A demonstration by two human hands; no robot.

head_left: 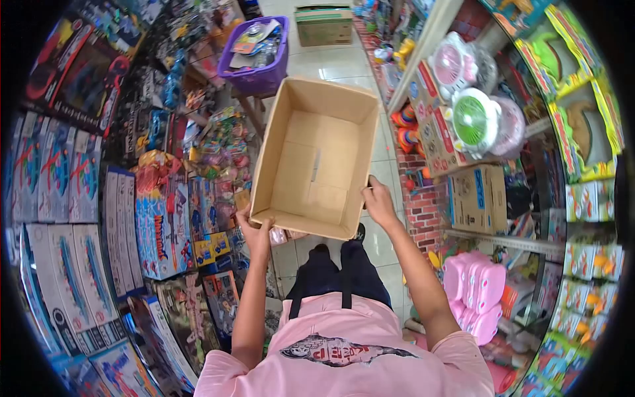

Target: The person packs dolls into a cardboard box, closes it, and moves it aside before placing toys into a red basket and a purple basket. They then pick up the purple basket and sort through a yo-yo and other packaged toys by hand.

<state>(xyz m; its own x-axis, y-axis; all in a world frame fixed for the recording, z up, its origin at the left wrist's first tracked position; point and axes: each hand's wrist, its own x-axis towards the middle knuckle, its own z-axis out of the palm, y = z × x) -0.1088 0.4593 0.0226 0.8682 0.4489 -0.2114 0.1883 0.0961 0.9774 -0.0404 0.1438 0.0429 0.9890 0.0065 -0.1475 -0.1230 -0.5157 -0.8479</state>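
An open, empty cardboard box (311,159) is held up in front of my body, its opening facing me. My left hand (256,228) grips its lower left corner, the thumb over the rim. At the right side, near the lower right corner, my right hand (378,198) is closed on the box's edge. Both hands carry it above the tiled aisle floor, and my legs show beneath it.
Shelves of boxed toys (162,215) line the left side. Small fans (473,122) and pink plastic cases (473,291) fill the right shelves. Ahead are a purple bin (264,78) full of items and a closed carton (324,26) on the tiled floor (340,63).
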